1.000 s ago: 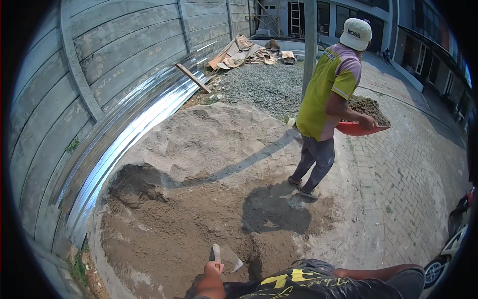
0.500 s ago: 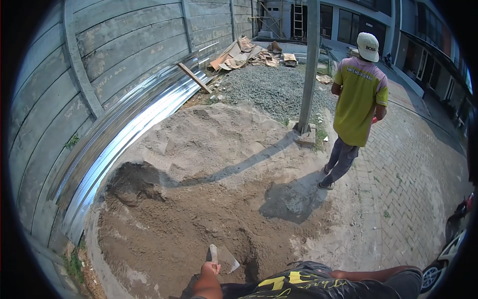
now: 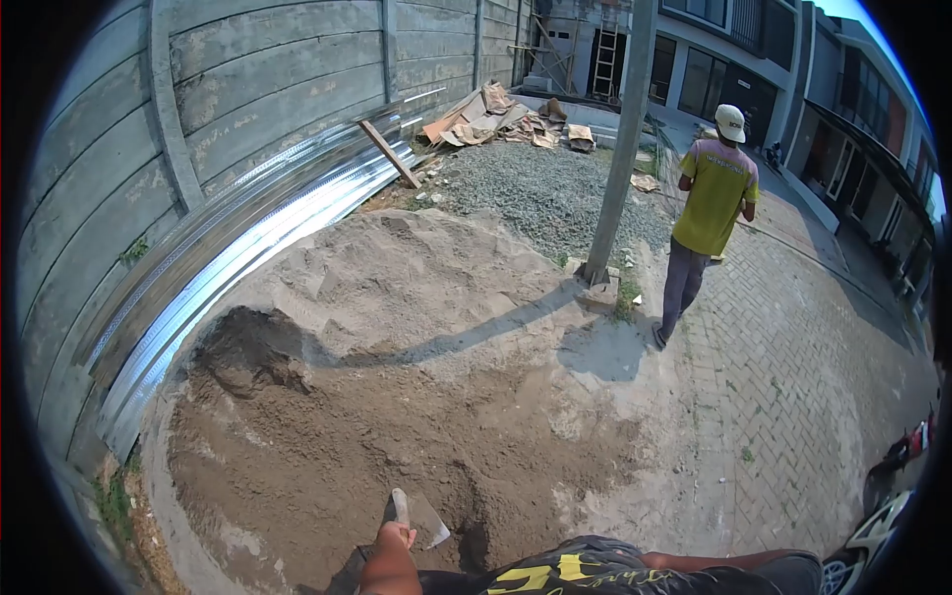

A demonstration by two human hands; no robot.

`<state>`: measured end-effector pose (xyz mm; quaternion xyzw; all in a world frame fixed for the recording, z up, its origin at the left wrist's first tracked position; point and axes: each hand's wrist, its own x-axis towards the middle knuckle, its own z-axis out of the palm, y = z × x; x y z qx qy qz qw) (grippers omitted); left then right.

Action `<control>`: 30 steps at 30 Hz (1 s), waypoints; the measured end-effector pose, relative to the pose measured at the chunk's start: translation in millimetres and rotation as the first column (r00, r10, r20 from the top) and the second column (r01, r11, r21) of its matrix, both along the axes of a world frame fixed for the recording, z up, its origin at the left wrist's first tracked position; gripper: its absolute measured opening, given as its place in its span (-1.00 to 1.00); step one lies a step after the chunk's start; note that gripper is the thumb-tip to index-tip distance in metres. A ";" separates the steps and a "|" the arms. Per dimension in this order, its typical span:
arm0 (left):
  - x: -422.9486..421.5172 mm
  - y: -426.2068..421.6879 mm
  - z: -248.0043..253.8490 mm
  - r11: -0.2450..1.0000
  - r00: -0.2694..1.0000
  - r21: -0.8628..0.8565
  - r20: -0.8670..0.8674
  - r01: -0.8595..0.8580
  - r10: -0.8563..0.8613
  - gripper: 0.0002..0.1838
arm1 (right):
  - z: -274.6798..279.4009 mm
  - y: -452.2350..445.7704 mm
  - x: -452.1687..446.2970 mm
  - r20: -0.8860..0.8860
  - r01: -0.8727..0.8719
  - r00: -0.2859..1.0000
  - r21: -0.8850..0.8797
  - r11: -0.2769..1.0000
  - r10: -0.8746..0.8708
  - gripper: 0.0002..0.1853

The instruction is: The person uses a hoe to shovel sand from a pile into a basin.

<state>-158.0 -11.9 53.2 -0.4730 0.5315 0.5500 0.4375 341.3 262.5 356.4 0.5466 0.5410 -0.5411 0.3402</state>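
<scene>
Low in the view, my left hand (image 3: 397, 535) is closed around the handle of a trowel (image 3: 428, 521), whose pale, flat blade points to the right. Beneath the trowel lies brown sand (image 3: 347, 446), with a dark hollow just right of the blade. My right arm (image 3: 714, 560) stretches along the bottom right edge, and the right hand itself does not show.
A co-worker (image 3: 716, 193) in a yellow-green shirt is at the right on the paving (image 3: 793, 367). A post (image 3: 620, 149) rises beyond the sand. Metal strips (image 3: 268, 233) and a plank (image 3: 390, 155) lie by the wall (image 3: 288, 69). Gravel (image 3: 535, 193) lies farther back.
The co-worker has walked away towards the buildings, and the red container they carried is now hidden. My view has tilted up slightly. My left hand still holds the trowel.
</scene>
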 end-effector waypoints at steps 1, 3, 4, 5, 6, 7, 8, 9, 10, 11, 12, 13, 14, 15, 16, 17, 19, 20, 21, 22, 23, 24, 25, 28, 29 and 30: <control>-1.8 0.4 -2.0 1.000 1.000 -0.011 0.012 0.004 -0.004 -0.67 | -0.4 0.2 -0.2 -0.005 -0.008 1.000 -0.001 1.000 0.008 -0.11; -1.8 -0.1 -5.8 1.000 1.000 -0.025 0.023 0.007 -0.006 -0.69 | -0.6 0.8 0.2 -0.012 -0.027 1.000 0.005 1.000 0.027 -0.11; -2.4 0.3 -8.2 0.999 0.999 -0.041 0.039 -0.002 0.004 -0.71 | -2.1 -0.1 0.2 -0.020 -0.035 0.999 0.006 0.999 0.035 -0.11; -4.0 0.4 -10.3 0.998 0.998 -0.057 0.053 -0.011 0.014 -0.72 | -3.3 -0.3 0.9 -0.027 -0.042 0.999 0.008 0.999 0.043 -0.11; -5.9 0.9 -12.2 0.998 0.999 -0.059 0.050 -0.012 0.015 -0.72 | -4.4 -0.7 0.7 -0.036 -0.053 0.998 0.010 0.999 0.053 -0.11; -6.5 0.4 -14.5 0.998 0.998 -0.056 0.056 0.007 -0.004 -0.73 | -5.8 -0.6 1.3 -0.043 -0.063 0.997 0.012 0.998 0.063 -0.11; -6.5 -0.5 -17.0 0.998 0.998 -0.054 0.063 0.026 -0.022 -0.73 | -7.1 -1.7 2.1 -0.052 -0.071 0.996 0.014 0.997 0.071 -0.11; -5.6 -2.8 -19.6 0.998 0.998 -0.058 0.063 0.026 -0.022 -0.73 | -8.6 -2.4 3.2 -0.060 -0.080 0.995 0.016 0.997 0.081 -0.10; -6.0 -2.4 -18.8 0.998 0.997 -0.034 0.049 0.055 -0.054 -0.72 | -10.2 -3.5 3.6 -0.073 -0.088 0.993 0.022 0.996 0.090 -0.10; -5.6 -3.2 -17.9 0.996 0.996 -0.012 0.034 0.086 -0.085 -0.70 | -12.4 -4.8 5.6 -0.090 -0.098 0.991 0.026 0.995 0.100 -0.10; -4.4 -3.8 -17.2 0.996 0.996 -0.017 0.031 0.088 -0.088 -0.70 | -16.6 -5.3 8.3 -0.097 -0.101 0.990 0.030 0.994 0.103 -0.10; -2.9 -1.8 -11.4 0.997 0.997 -0.030 0.022 0.077 -0.076 -0.69 | -19.1 -7.0 11.8 -0.102 -0.108 0.989 0.039 0.993 0.111 -0.10; -1.7 0.4 -6.4 0.997 0.998 -0.041 0.013 0.065 -0.065 -0.68 | -29.8 -4.6 17.7 -0.086 -0.098 0.991 0.046 0.994 0.101 -0.09; 0.3 1.1 -1.2 0.997 0.998 -0.041 0.007 0.067 -0.066 -0.68 | -40.4 -2.2 23.7 -0.070 -0.087 0.993 0.052 0.995 0.091 -0.08; 3.3 1.8 6.1 0.997 0.997 -0.022 -0.005 0.074 -0.074 -0.66 | -70.1 2.4 38.0 -0.047 -0.159 0.986 0.074 0.985 0.162 -0.07; 3.6 1.5 7.4 0.997 0.997 -0.004 -0.016 0.080 -0.080 -0.64 | -76.8 2.4 39.4 -0.035 -0.195 0.980 0.083 0.977 0.198 -0.07; 1.9 3.6 3.7 0.998 0.998 0.013 0.000 0.069 -0.069 -0.63 | -64.0 -4.3 27.6 -0.037 -0.190 0.980 0.087 0.978 0.194 -0.07; 4.1 1.5 -1.7 0.998 0.998 0.027 0.024 0.057 -0.058 -0.61 | -47.3 -6.0 20.4 -0.036 -0.174 0.984 0.071 0.982 0.177 -0.07; 5.9 2.2 -4.6 0.997 0.997 0.025 0.001 0.072 -0.072 -0.58 | -30.7 -7.9 13.4 -0.035 -0.157 0.987 0.056 0.986 0.159 -0.08; 8.0 3.7 -6.7 0.996 0.996 0.017 -0.012 0.083 -0.083 -0.55 | -15.7 -6.4 12.1 -0.078 -0.068 0.994 0.058 0.996 0.073 -0.10; 8.3 4.1 -5.4 0.994 0.995 0.045 0.009 0.102 -0.102 -0.51 | -16.4 -9.7 8.2 0.015 0.168 0.986 0.030 0.985 -0.168 -0.13; 11.6 5.0 -7.9 0.989 0.989 0.047 -0.060 0.139 -0.136 -0.50 | -16.7 -12.9 4.3 0.097 0.405 0.907 0.055 0.913 -0.409 -0.15; 14.0 5.1 -12.4 0.999 0.996 -0.005 -0.078 0.047 -0.047 -0.50 | 18.4 -16.4 -13.8 0.090 0.449 0.890 0.005 0.894 -0.447 -0.17; 14.0 1.2 -15.3 0.999 1.000 0.029 -0.015 0.027 -0.027 -0.50 | 21.4 -16.0 -13.7 0.062 0.541 0.841 -0.112 0.834 -0.537 -0.25; 15.5 3.2 -12.0 0.998 1.000 0.052 -0.006 0.020 -0.020 -0.52 | 45.0 -20.6 -30.4 0.105 0.538 0.842 -0.086 0.839 -0.529 -0.27; 13.6 7.4 -14.3 0.996 0.998 0.053 0.004 0.069 -0.069 -0.52 | 67.7 -14.0 -48.5 0.118 0.530 0.844 -0.039 0.847 -0.523 -0.30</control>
